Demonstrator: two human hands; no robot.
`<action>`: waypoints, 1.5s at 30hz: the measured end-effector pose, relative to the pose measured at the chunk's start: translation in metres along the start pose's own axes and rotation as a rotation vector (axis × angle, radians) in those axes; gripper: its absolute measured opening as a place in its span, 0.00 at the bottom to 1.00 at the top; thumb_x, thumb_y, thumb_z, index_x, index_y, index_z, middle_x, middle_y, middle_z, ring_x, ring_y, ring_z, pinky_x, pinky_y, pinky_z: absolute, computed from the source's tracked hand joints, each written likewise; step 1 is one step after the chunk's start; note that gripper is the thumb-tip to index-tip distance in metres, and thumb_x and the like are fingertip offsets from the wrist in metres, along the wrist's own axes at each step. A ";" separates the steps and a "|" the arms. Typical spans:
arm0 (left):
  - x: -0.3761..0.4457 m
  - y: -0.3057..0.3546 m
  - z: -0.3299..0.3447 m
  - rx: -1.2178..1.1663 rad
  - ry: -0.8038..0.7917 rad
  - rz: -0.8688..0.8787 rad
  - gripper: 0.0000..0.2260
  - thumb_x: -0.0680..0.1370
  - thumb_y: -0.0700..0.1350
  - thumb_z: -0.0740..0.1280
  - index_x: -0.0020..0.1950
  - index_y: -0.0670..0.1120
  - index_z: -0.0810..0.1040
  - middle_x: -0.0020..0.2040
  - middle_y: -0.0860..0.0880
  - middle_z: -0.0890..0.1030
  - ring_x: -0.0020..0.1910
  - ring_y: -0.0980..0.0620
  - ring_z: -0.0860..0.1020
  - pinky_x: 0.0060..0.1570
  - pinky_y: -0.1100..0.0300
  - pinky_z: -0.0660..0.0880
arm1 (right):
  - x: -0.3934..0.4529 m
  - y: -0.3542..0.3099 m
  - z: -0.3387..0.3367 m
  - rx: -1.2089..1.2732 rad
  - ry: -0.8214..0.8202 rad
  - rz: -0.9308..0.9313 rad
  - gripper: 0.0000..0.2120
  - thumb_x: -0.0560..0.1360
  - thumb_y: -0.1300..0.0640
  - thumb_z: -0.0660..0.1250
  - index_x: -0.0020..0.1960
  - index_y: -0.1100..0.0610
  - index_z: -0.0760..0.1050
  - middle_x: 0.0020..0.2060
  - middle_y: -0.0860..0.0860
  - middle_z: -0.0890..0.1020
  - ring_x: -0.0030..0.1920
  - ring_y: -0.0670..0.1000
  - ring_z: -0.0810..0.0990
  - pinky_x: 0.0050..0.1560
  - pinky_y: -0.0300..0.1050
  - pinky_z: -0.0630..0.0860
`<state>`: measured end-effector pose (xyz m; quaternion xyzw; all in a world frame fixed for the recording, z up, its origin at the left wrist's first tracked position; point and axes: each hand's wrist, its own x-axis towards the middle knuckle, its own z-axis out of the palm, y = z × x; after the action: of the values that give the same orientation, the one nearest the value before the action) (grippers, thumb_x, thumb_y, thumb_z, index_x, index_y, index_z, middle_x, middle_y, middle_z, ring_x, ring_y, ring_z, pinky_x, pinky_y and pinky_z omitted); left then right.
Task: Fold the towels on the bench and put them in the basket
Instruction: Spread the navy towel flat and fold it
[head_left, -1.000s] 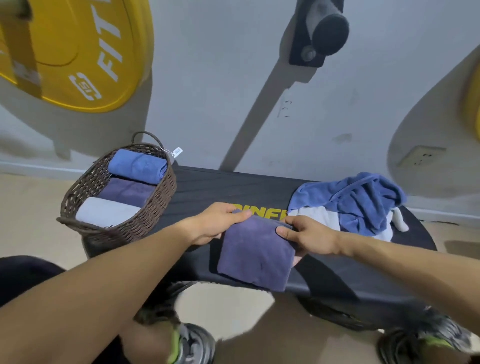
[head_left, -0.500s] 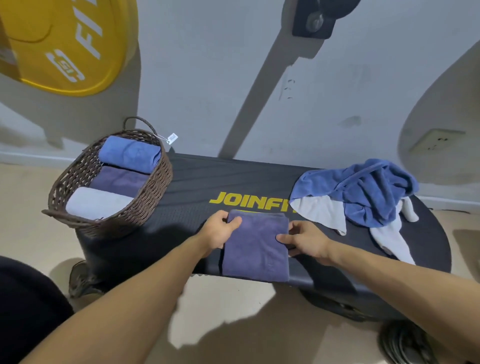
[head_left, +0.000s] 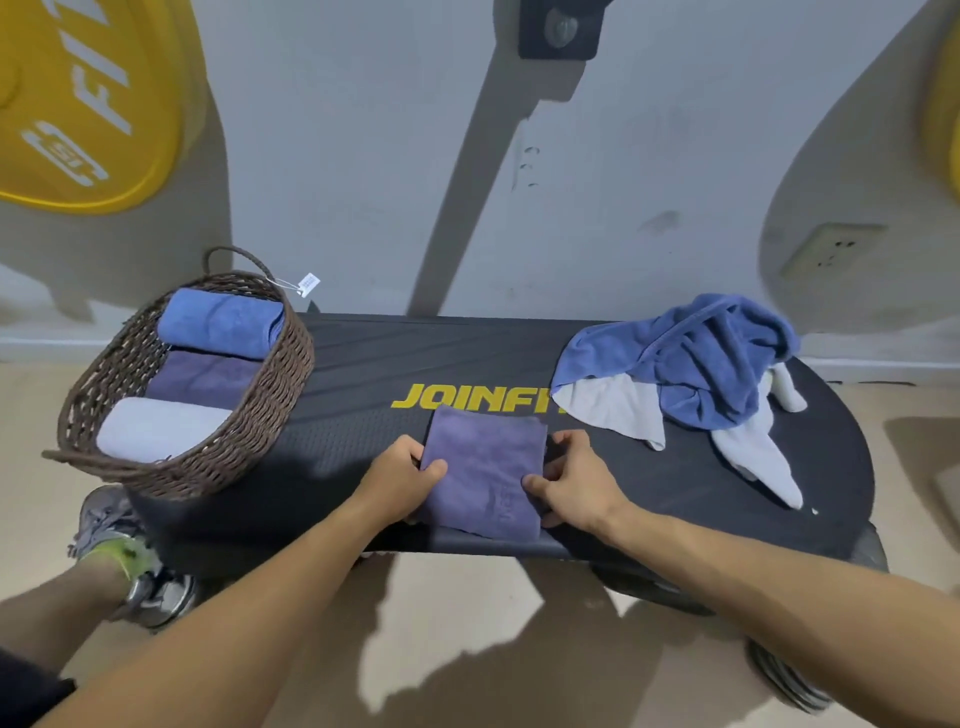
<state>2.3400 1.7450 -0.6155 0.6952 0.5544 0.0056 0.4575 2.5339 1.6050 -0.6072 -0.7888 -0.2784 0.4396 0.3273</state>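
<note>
Purple towel (head_left: 485, 470) sat pinched in our left grip (head_left: 400, 480) and right grip (head_left: 571, 480); uneven lifting toward the basket (head_left: 249, 426) risked its folds slipping open.

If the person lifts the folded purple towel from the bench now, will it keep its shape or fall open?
The folded purple towel is soft cloth, so it would probably sag if lifted by one edge. The left hand and right hand grip opposite sides, which likely keeps the layers together. It looks light; the unfolded blue towel drapes limply, suggesting similar floppiness.
</note>
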 end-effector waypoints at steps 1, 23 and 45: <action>-0.002 -0.001 0.001 0.018 0.012 0.000 0.10 0.76 0.51 0.68 0.45 0.46 0.71 0.40 0.48 0.79 0.37 0.48 0.76 0.32 0.57 0.73 | -0.004 0.004 0.000 0.027 0.012 0.005 0.25 0.74 0.57 0.73 0.62 0.53 0.61 0.42 0.54 0.83 0.34 0.55 0.85 0.32 0.51 0.83; -0.040 -0.035 0.006 0.420 0.057 0.755 0.19 0.71 0.42 0.77 0.61 0.45 0.81 0.63 0.48 0.77 0.63 0.48 0.76 0.61 0.50 0.76 | -0.011 0.043 0.003 -0.731 -0.077 -0.998 0.26 0.71 0.41 0.73 0.62 0.56 0.78 0.60 0.53 0.77 0.64 0.55 0.74 0.63 0.50 0.72; -0.022 -0.012 -0.001 0.018 0.134 0.325 0.09 0.75 0.54 0.71 0.49 0.50 0.77 0.41 0.53 0.81 0.42 0.52 0.78 0.41 0.59 0.73 | 0.006 -0.006 -0.011 -0.170 0.015 -0.308 0.18 0.75 0.44 0.71 0.49 0.61 0.77 0.43 0.56 0.84 0.44 0.57 0.81 0.49 0.51 0.77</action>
<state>2.3221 1.7283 -0.6118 0.7779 0.4640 0.1209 0.4062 2.5454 1.6103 -0.6016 -0.7648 -0.4298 0.3530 0.3250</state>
